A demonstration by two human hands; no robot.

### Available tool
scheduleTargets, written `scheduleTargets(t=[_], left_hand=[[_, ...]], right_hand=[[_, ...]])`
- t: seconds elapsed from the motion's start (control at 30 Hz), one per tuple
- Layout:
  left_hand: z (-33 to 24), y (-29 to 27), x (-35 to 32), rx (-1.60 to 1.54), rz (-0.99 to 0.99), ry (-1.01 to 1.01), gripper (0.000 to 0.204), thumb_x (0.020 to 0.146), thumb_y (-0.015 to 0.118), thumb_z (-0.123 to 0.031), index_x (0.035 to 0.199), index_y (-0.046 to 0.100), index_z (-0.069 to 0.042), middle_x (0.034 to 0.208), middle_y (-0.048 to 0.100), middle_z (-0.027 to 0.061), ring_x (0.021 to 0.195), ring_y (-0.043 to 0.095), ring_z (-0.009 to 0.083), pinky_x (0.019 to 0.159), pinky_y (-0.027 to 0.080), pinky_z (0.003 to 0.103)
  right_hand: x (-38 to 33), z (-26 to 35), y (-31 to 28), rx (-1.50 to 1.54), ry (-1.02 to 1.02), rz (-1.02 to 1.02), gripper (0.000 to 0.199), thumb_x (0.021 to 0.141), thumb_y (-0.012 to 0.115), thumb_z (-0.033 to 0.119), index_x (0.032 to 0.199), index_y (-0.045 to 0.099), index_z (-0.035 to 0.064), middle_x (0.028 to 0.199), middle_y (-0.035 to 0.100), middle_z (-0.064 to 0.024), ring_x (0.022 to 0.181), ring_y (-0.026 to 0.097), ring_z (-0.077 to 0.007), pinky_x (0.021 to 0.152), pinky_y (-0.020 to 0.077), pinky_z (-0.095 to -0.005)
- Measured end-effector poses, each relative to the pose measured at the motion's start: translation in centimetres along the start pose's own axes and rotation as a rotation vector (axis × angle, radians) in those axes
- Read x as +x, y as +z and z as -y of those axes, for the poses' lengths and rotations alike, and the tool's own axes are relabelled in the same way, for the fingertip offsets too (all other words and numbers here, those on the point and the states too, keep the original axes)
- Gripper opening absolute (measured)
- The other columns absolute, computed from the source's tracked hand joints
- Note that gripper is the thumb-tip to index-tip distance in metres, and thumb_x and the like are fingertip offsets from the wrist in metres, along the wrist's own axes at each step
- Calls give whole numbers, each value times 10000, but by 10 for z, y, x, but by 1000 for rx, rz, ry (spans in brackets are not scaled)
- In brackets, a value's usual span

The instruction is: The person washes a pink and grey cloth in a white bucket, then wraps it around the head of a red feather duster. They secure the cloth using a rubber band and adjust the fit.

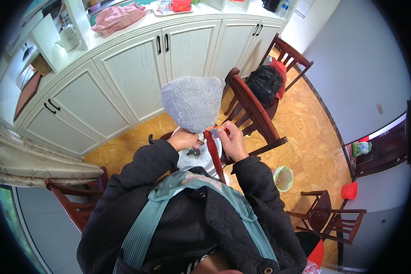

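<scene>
A grey, fuzzy, rounded pad (192,102) stands up in front of me, just beyond my hands. At its lower edge my left hand (186,139) is closed, seemingly gripping it; the fingertips are partly hidden. My right hand (233,140) pinches a thin orange strip (217,128) by the pad's lower right corner. Below both hands sits a white basin (206,167) of foamy water (189,160), with a small dark thing (195,151) in it. A dark red wooden bar (214,155) rises across the basin's right side, close to my right hand.
Beyond the hands runs a row of white cabinets (128,68). Wooden chairs stand at the right (255,114), lower right (324,212) and left (73,201). A black backpack (264,84) rests on a farther chair. A lined bin (284,178) and a red bucket (349,191) are on the floor.
</scene>
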State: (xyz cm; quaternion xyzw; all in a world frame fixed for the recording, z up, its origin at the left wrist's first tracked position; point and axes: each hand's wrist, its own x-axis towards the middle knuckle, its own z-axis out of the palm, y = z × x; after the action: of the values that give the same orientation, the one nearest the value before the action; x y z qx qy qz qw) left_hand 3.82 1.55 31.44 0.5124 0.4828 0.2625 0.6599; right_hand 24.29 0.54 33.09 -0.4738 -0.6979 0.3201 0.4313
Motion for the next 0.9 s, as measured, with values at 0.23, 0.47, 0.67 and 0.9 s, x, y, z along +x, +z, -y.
scheduleTargets(t=[0.23, 0.47, 0.67, 0.9], left_hand=[[5, 1, -6, 265, 6, -155, 332, 1013, 389, -197, 1201, 552, 23, 940, 682, 164, 702, 704, 227, 604, 576, 324], [18, -18, -5, 836, 54, 70, 258, 927, 478, -179, 957, 652, 9, 765, 686, 96, 598, 669, 188, 584, 551, 339], [19, -14, -19, 334, -34, 42, 345, 934, 505, -304, 971, 639, 12, 797, 695, 137, 630, 681, 227, 568, 540, 334], [42, 2, -11, -692, 358, -146, 311, 1008, 518, -314, 1123, 642, -54, 971, 707, 75, 895, 684, 171, 753, 513, 289]], right_hand=[[-6, -8, 0, 92, 155, 9, 144, 916, 622, 103, 829, 578, -4, 738, 587, -18, 676, 541, -80, 621, 452, -241], [-9, -6, -6, 114, 227, 111, 179, 913, 644, 124, 803, 564, 7, 709, 563, -29, 651, 529, -99, 599, 438, -266], [-23, 21, 6, 417, 345, 249, 139, 957, 620, 106, 873, 539, 31, 766, 584, -11, 684, 563, -79, 639, 474, -238], [-35, 18, 26, 382, 170, 144, 134, 928, 636, 57, 865, 532, 1, 752, 538, -7, 685, 526, -76, 599, 437, -252]])
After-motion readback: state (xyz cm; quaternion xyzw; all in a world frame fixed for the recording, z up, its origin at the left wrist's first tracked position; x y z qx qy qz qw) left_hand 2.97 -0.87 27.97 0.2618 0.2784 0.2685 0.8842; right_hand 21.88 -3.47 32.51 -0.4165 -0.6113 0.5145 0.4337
